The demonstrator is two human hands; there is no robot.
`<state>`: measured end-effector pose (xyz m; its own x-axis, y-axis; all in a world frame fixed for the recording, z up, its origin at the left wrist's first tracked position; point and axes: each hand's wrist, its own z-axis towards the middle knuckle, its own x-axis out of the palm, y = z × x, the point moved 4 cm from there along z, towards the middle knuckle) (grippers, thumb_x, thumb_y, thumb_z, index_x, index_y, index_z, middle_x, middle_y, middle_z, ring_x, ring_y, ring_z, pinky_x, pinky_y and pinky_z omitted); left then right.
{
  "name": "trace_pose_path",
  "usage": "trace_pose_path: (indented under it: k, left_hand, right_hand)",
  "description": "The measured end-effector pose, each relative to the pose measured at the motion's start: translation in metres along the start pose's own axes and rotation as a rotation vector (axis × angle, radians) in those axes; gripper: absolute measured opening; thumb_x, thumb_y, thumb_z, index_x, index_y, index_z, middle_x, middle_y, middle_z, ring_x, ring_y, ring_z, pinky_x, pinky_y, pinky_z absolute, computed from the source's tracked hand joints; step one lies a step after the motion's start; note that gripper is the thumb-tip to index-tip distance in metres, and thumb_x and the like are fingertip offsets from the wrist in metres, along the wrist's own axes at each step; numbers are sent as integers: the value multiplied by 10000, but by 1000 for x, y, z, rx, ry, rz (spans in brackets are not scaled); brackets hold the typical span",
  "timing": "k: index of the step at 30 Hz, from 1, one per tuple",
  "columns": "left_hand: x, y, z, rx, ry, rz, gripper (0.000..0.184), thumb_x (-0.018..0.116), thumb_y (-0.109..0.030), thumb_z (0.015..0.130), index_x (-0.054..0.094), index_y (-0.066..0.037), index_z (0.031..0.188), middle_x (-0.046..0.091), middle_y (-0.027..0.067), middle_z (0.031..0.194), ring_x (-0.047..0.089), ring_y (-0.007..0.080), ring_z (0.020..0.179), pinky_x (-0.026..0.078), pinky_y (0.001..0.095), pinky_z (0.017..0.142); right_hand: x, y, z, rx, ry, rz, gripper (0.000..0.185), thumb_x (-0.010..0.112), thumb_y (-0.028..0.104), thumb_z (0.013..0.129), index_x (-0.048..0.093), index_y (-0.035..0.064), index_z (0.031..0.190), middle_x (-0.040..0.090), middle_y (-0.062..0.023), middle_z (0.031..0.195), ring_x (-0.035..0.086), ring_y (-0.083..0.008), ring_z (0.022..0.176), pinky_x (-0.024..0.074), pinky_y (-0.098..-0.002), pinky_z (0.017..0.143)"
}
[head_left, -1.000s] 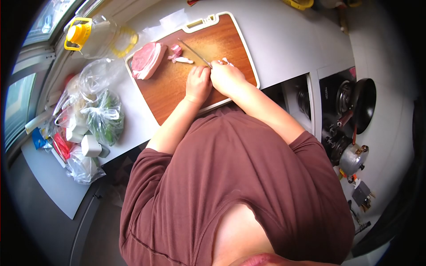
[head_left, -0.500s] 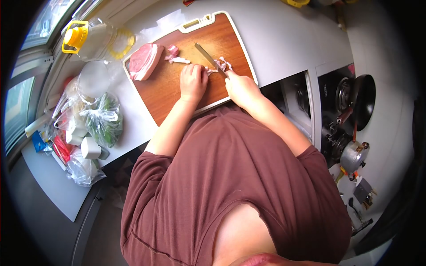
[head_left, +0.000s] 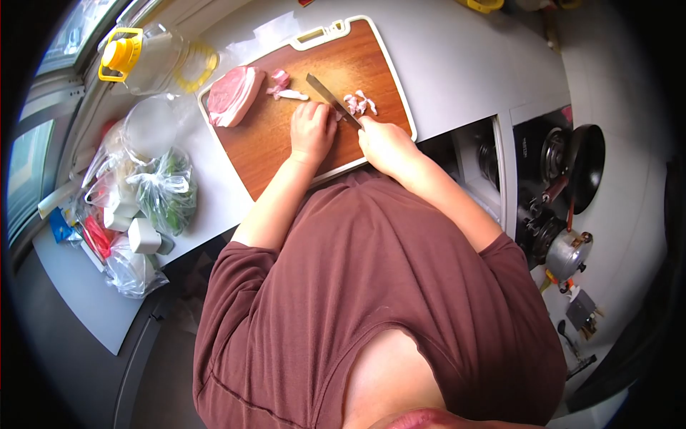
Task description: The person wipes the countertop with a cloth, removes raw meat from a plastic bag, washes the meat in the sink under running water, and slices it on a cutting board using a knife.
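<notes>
My right hand (head_left: 388,145) grips a knife (head_left: 330,98) whose blade slants up and left across the wooden cutting board (head_left: 261,161). Close beside the blade, my left hand (head_left: 313,131) rests on the board with its fingers curled down. A small bit of pork (head_left: 339,114) shows between those fingertips and the blade, mostly hidden. Cut pork pieces (head_left: 360,103) lie in a small heap to the right of the knife. Farther left are a pink-and-white strip of pork (head_left: 287,91) and a thick slab of raw pork (head_left: 234,96) with a pale fat edge.
A large clear bottle (head_left: 153,61) with a yellow cap and handle stands by the window. Plastic bags (head_left: 168,193), one with greens, crowd the counter's left side. At right are a stove (head_left: 532,146), a black wok (head_left: 587,168) and a metal pot (head_left: 568,254).
My right hand and the knife have shifted slightly left, closer to my left fingers. The cut pieces now lie apart from the blade, on its right.
</notes>
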<state>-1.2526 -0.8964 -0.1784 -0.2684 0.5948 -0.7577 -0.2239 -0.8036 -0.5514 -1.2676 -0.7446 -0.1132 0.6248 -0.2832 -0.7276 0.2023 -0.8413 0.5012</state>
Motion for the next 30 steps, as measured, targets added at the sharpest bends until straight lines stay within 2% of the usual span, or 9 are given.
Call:
trace_pose_path:
  k: [3, 5, 8, 11, 18, 27, 30]
  left_hand:
    - [2, 1, 0, 4, -17, -15, 126, 673, -78, 744, 581, -64, 829, 592, 102, 827, 565, 311, 795, 459, 408, 721]
    - [1, 2, 0, 6, -22, -21, 130, 672, -75, 741, 581, -60, 832, 594, 106, 831, 565, 313, 797, 461, 408, 726]
    - [1, 1, -1, 16, -19, -32, 139, 669, -70, 736, 577, -52, 838, 594, 113, 836, 563, 319, 798, 465, 408, 731]
    - [-1, 2, 1, 21, -24, -13, 144, 667, -63, 733, 572, -47, 839, 590, 118, 837, 560, 325, 801, 466, 410, 732]
    - [0, 6, -4, -10, -26, -6, 147, 681, -59, 745, 568, -45, 839, 587, 121, 847, 559, 323, 812, 466, 405, 741]
    - [-7, 4, -4, 9, -3, -22, 128, 678, -58, 761, 581, -51, 845, 592, 113, 856, 560, 315, 811, 471, 392, 732]
    - [-6, 5, -5, 13, -4, -13, 131, 680, -59, 756, 580, -47, 841, 592, 116, 855, 560, 316, 807, 473, 393, 726]
  right_hand:
    - [-5, 4, 8, -8, 74, -8, 250, 412, 115, 888, 547, 6, 1068, 651, -255, 894, 646, -393, 854, 509, -484, 723]
    - [2, 2, 19, 103, 82, 24, 258, 403, 112, 887, 548, -2, 1068, 649, -254, 928, 638, -388, 902, 510, -474, 741]
    - [22, 0, 49, 16, -131, 9, 260, 396, 114, 888, 544, -11, 1060, 650, -251, 936, 637, -397, 898, 509, -475, 755]
    - [16, 9, 57, -76, -145, 12, 260, 396, 123, 891, 537, -11, 1064, 652, -255, 884, 646, -406, 838, 510, -488, 733]
    - [6, -2, 5, 77, -20, 25, 202, 457, 179, 903, 537, 35, 1020, 651, -228, 771, 643, -404, 754, 492, -503, 659]
    - [-1, 4, -1, 13, -29, 67, 163, 450, 156, 902, 527, 27, 967, 651, -210, 762, 644, -389, 758, 499, -477, 673]
    - [2, 1, 3, 67, 51, 129, 288, 457, 222, 940, 542, 28, 1137, 629, -283, 871, 605, -453, 845, 465, -521, 742]
